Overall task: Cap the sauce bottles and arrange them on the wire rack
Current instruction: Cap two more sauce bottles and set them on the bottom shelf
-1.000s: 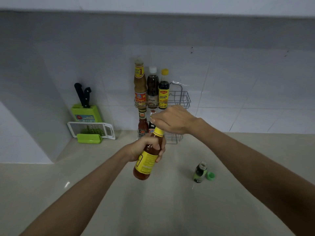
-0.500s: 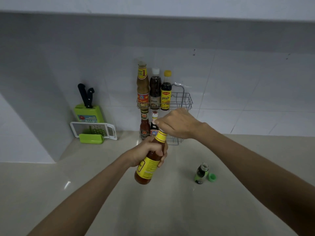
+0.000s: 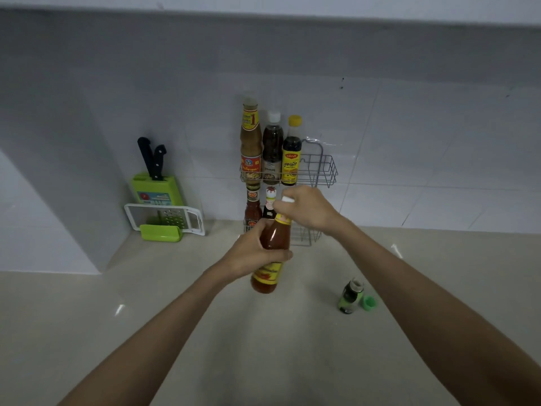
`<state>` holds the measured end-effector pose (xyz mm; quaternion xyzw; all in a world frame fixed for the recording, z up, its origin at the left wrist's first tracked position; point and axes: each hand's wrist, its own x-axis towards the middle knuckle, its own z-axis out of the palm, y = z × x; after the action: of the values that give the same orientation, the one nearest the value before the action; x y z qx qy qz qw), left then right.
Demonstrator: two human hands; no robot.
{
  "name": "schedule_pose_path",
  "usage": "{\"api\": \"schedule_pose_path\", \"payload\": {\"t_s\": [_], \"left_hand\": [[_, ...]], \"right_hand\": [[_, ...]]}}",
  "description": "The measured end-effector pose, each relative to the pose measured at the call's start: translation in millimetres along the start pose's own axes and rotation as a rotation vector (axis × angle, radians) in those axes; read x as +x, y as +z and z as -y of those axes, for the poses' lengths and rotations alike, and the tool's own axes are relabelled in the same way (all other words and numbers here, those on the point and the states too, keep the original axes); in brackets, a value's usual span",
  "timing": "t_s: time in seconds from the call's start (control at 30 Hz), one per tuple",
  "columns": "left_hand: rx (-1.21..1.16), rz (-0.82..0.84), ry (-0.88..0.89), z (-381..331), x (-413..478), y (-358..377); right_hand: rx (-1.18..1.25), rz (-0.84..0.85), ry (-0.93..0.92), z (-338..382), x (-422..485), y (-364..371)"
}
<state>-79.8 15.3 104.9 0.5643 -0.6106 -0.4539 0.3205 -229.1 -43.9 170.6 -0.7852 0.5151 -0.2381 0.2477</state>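
My left hand (image 3: 257, 250) grips a red chili sauce bottle (image 3: 273, 238) with a yellow label, held upright above the counter. My right hand (image 3: 307, 208) is closed over the bottle's top, and a white cap edge shows between its fingers. Behind them the two-tier wire rack (image 3: 325, 168) hangs on the tiled wall. Three capped bottles stand on its upper tier and two smaller ones on the lower tier at the left. A small dark bottle (image 3: 349, 295) with a green label stands uncapped on the counter at the right, its green cap (image 3: 369, 303) beside it.
A green knife block (image 3: 156, 189) with two black-handled knives leans against the wall at the left, with a white and green grater (image 3: 164, 221) in front of it. A wall corner juts out at the far left. The beige counter (image 3: 263, 347) spreads below my arms.
The chili bottle has risen and swung from tilted to nearly upright, closer to the rack. My right hand stayed on its top and a white cap edge now shows in its fingers.
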Motion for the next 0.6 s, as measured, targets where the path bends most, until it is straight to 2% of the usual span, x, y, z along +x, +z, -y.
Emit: {"api": "schedule_pose_path", "payload": {"t_s": [0.1, 0.3, 0.43, 0.53, 0.6], "left_hand": [[-0.086, 0.193, -0.025, 18.3, -4.0, -12.2], [-0.228, 0.069, -0.009, 41.9, 11.6, 2.6], [-0.252, 0.014, -0.063, 53.6, 31.9, 11.3], [-0.23, 0.07, -0.104, 57.6, 53.9, 15.0], [-0.214, 0.186, -0.132, 60.1, 76.1, 11.5]], "right_hand": [[0.042, 0.02, 0.008, -5.0, 15.2, -19.6], [0.266, -0.057, 0.146, -21.4, 20.2, -13.7], [0.382, 0.168, 0.255, -53.3, 2.1, 15.8], [0.481, 0.128, 0.275, -74.6, 5.3, 26.5], [0.492, 0.05, 0.274, -87.5, 16.4, 31.7]]}}
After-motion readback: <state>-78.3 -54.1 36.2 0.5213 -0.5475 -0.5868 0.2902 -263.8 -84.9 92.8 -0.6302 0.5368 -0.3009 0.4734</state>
